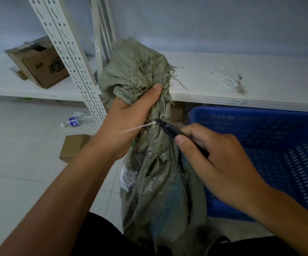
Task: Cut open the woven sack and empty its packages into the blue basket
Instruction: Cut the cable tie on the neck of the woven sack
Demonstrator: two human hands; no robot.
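- Gripping the gathered neck of the woven sack [155, 174], the left hand [125, 124] is closed tightly around the bunched grey-green fabric, with the thumb pressed on the far side near the frayed top.
- The sack stands upright in the middle of the scene, between the person's knees, and a white label with some handwriting shows on its left side.
- A white cable tie [138, 127] is wrapped around the neck just below the left hand, and its loose tail sticks out to the left over that hand.
- The right hand [214, 157] is closed around a black utility knife [175, 131]; the tip of the knife touches the cable tie at the neck of the sack.
- The blue basket [271, 150] sits on the floor at the right, just beside the sack, under the edge of a white shelf [241, 78].
- On the far left of the shelf lies an open cardboard box [44, 65].
- A plastic bottle [75, 120] and a small brown box [73, 146] lie on the floor at the left.
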